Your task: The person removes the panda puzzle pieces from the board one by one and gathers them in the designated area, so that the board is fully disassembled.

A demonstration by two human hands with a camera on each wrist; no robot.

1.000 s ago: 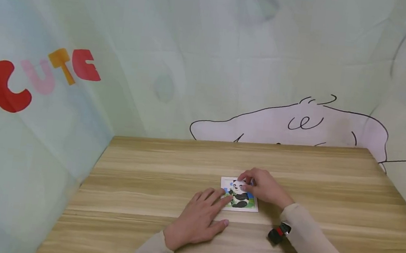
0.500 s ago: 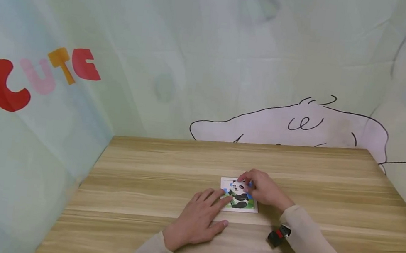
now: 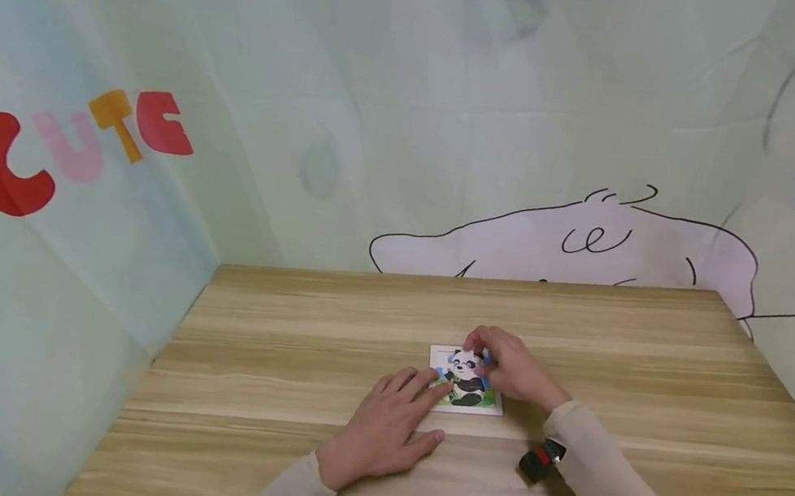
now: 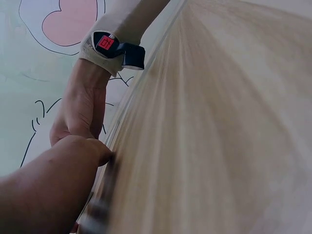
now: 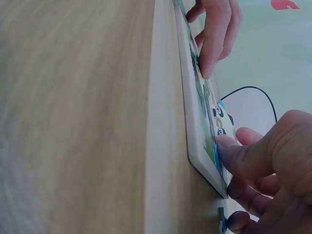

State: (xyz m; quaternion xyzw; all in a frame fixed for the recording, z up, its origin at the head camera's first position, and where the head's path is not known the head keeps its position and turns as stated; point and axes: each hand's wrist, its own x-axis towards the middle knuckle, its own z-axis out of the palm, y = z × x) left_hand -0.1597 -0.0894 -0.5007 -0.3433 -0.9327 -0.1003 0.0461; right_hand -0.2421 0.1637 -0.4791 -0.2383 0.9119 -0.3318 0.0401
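Observation:
A small panda jigsaw puzzle in a white-edged tray (image 3: 463,410) lies on the wooden table. My left hand (image 3: 384,427) lies with its fingers extended, the fingertips resting on the puzzle's left side and lower middle. At the upper right, my right hand (image 3: 512,367) pinches the piece with the panda's face (image 5: 219,117) between thumb and fingers. In the right wrist view this piece sits tilted, its edge raised above the picture. The thumb (image 5: 231,151) presses against its side. In the left wrist view the left hand hides the puzzle.
A small blue-and-dark piece (image 5: 222,222) shows beside the tray, by a right fingertip, in the right wrist view. Bare wood table (image 3: 285,333) surrounds the puzzle. A printed cloth backdrop (image 3: 354,112) stands behind the table's far edge and along the left side.
My right thumb has shifted slightly at the panda-face piece, drawing back and then forward again. My left hand stays in place on the puzzle.

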